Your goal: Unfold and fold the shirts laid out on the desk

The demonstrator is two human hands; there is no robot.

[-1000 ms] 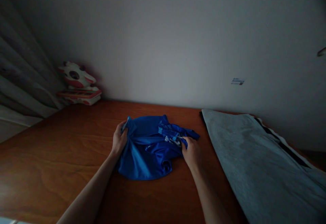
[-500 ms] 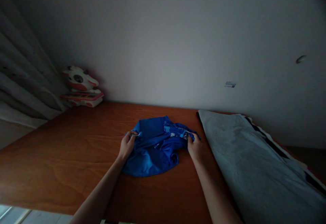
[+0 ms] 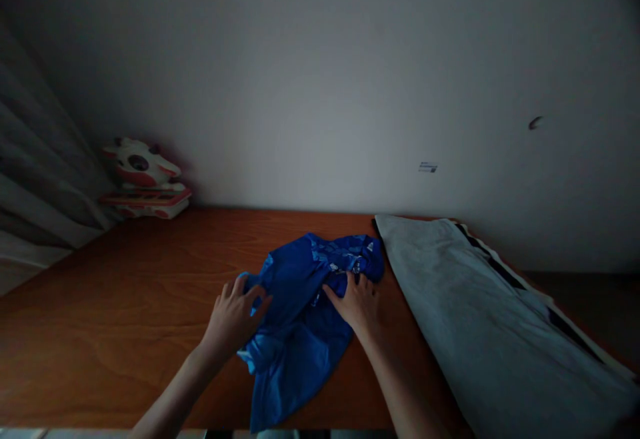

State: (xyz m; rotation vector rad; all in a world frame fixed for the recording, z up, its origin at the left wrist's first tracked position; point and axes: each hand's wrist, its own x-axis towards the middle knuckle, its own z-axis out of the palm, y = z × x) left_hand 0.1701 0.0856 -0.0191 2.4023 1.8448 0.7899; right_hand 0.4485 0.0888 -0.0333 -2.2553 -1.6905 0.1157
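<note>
left hand open, flat on blue garment | right hand open, pressing it | garment mid-desk, hanging over near edge

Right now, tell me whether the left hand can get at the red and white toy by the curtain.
Probably not without leaning: the left hand rests on the blue garment, and the toy sits far back in the table's corner, though bare tabletop lies between.

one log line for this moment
left hand: flat on blue cloth | right hand: pressing cloth | cloth: crumpled on table
</note>
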